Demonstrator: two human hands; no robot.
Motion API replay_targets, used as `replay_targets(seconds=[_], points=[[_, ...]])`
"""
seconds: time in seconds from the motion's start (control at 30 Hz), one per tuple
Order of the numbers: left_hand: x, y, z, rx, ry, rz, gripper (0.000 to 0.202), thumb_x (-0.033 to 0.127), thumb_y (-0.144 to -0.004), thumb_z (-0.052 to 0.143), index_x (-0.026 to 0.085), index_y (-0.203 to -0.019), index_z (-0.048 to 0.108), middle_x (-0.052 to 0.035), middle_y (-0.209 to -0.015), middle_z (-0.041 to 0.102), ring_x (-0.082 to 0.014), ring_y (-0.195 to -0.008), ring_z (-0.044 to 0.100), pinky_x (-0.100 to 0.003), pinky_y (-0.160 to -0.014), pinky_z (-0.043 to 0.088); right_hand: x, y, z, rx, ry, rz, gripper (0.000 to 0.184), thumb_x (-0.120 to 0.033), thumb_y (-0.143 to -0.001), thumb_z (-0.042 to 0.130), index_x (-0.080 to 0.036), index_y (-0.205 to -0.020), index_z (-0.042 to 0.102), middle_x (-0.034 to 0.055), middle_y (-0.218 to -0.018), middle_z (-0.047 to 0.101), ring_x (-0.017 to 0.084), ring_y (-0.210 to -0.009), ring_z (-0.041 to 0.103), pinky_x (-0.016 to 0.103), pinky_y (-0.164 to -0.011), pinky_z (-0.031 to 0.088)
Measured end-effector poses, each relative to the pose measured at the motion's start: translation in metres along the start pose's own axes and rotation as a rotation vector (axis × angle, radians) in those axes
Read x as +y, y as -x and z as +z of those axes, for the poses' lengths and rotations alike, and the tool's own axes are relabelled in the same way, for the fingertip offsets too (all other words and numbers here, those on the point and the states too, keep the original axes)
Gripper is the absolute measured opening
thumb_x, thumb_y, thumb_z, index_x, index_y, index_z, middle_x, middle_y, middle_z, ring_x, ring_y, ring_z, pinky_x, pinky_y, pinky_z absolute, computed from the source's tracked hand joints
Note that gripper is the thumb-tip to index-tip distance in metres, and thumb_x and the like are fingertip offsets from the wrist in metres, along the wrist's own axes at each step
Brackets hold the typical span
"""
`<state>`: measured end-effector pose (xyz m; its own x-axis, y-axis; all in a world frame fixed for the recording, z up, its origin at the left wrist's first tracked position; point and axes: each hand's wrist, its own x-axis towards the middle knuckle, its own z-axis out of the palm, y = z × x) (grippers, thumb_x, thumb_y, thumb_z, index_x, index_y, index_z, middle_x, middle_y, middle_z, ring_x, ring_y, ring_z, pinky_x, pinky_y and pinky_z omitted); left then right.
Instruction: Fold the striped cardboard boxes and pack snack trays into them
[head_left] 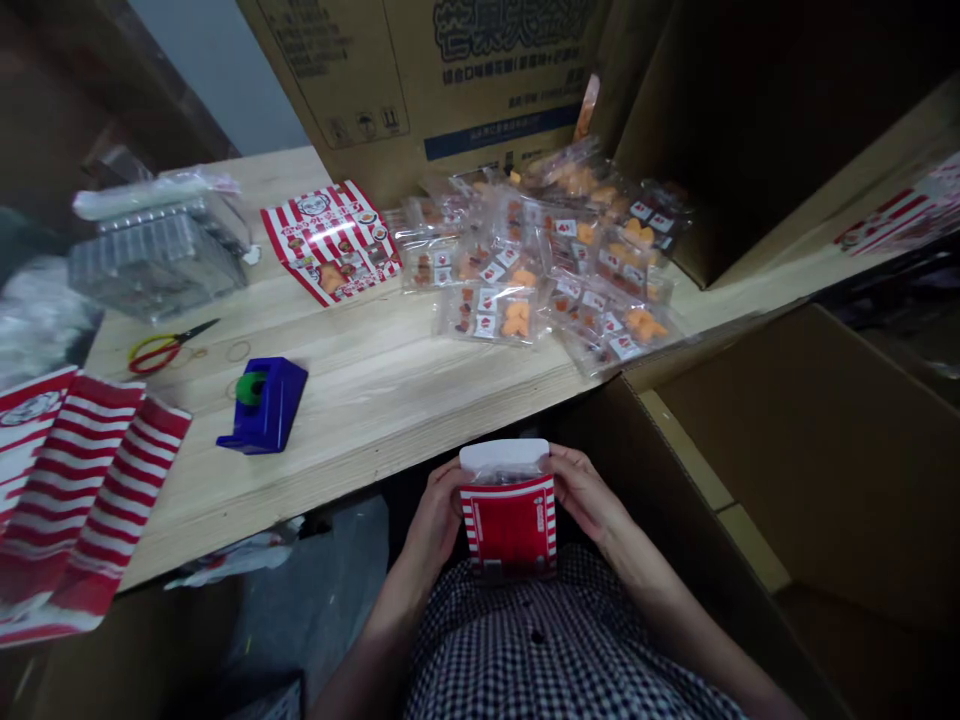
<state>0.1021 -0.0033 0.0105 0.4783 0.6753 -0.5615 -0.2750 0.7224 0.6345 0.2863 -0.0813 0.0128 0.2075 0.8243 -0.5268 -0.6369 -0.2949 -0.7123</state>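
Between my two hands, just in front of the table edge, is a red-and-white striped paper bag (510, 528). Its white top flap stands up, and the edge of a clear plastic packet (514, 473) shows in its mouth. My left hand (442, 505) grips the upper left side of the bag, fingers closed on it. On the opposite upper corner, my right hand (581, 490) pinches the paper, its fingertips partly hidden behind. Beyond my hands, a pile of clear snack packets (495, 312) with orange and brown pieces lies on the wooden table (360, 400).
A blue tape dispenser (281, 405), scissors (161, 352) and clear plastic boxes (161, 260) are on the left. Striped bags (94, 480) lie at the near left, another striped bag (334, 240) farther back. A large carton (450, 90) stands behind; an open carton (825, 480) is at right.
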Motion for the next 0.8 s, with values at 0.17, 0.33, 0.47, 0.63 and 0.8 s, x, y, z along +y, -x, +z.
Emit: replay_targets(seconds=[0.17, 0.33, 0.47, 0.63, 0.8], points=[[-0.001, -0.009, -0.011, -0.099, -0.046, 0.065, 0.027, 0.012, -0.074, 0.066, 0.010, -0.097, 0.079, -0.0113, -0.100, 0.079, -0.0217, -0.085, 0.073, -0.028, -0.079, 0.053, -0.006, -0.008, 0.000, -0.071, 0.055, -0.031, 0.018, -0.016, -0.068, 0.070, -0.019, -0.082, 0.081, 0.0030, -0.079, 0.079, 0.016, -0.067, 0.070, 0.025, -0.069, 0.054], [-0.002, -0.014, -0.032, -0.197, -0.091, 0.132, 0.028, 0.013, -0.080, 0.063, 0.009, -0.102, 0.079, -0.0153, -0.114, 0.075, -0.0275, -0.106, 0.071, -0.034, -0.096, 0.051, -0.003, -0.014, 0.003, -0.117, 0.123, -0.160, 0.016, -0.017, -0.072, 0.067, -0.021, -0.078, 0.081, 0.0059, -0.093, 0.080, 0.022, -0.092, 0.072, 0.032, -0.085, 0.053], [0.003, -0.012, -0.040, -0.311, -0.224, 0.124, 0.034, 0.024, -0.087, 0.064, 0.013, -0.118, 0.074, -0.0158, -0.129, 0.069, -0.0312, -0.119, 0.065, -0.040, -0.104, 0.047, 0.000, -0.018, 0.004, -0.119, 0.113, -0.161, 0.015, -0.018, -0.073, 0.066, -0.022, -0.078, 0.080, 0.0059, -0.094, 0.080, 0.024, -0.093, 0.072, 0.035, -0.085, 0.053], [0.011, -0.013, -0.036, -0.316, -0.354, 0.112, 0.041, 0.029, -0.086, 0.069, 0.016, -0.125, 0.070, -0.0142, -0.129, 0.069, -0.0315, -0.122, 0.063, -0.042, -0.108, 0.044, 0.000, -0.018, 0.000, -0.107, 0.139, -0.131, 0.019, -0.021, -0.078, 0.066, -0.021, -0.089, 0.081, 0.0076, -0.100, 0.079, 0.026, -0.097, 0.072, 0.038, -0.092, 0.051], [0.012, -0.016, -0.034, -0.272, -0.255, 0.061, 0.037, 0.024, -0.085, 0.068, 0.013, -0.120, 0.073, -0.0154, -0.118, 0.074, -0.0301, -0.112, 0.069, -0.040, -0.103, 0.048, -0.003, -0.011, -0.005, -0.297, 0.237, -0.131, 0.026, -0.030, -0.089, 0.064, -0.024, -0.112, 0.075, 0.0074, -0.122, 0.072, 0.025, -0.113, 0.066, 0.038, -0.101, 0.047]])
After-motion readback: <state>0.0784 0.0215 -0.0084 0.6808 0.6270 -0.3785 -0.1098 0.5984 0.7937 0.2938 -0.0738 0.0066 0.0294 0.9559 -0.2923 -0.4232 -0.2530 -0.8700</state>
